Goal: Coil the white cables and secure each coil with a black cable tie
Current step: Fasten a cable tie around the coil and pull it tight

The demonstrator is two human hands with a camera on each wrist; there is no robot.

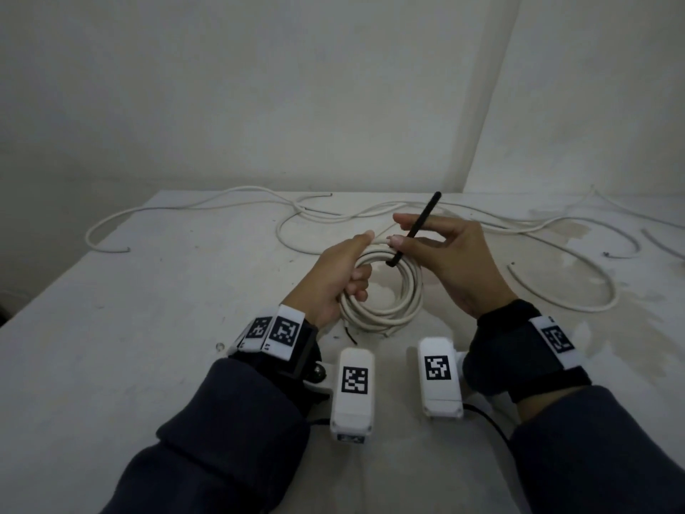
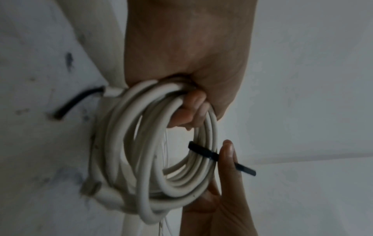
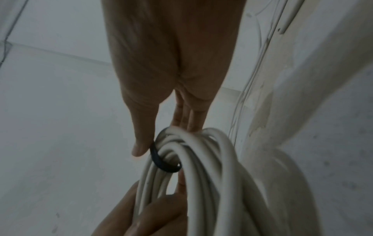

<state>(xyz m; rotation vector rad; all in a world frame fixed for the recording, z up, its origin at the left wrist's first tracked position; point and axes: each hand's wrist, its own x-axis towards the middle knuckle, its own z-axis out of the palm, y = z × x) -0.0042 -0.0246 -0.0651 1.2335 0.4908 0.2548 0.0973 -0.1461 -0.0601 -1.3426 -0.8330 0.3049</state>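
Left hand (image 1: 335, 276) clenched round smooth round white cable coil (image 1: 385, 291), right hand (image 1: 450, 261) pinching thin stiff black cable tie (image 1: 417, 226) looped over coil's far edge, scuffed white table (image 1: 148, 309)

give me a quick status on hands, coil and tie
Left hand grips white coil. Right hand pinches black cable tie, looped round the coil, tail sticking up. Loose cables behind, nothing blocking.

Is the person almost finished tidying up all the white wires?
Not nearly. One white coil is wound, and the left hand grips it. The right hand pinches a black cable tie looped around its strands; whether it is locked is unclear. Several loose white cables on the table remain uncoiled.
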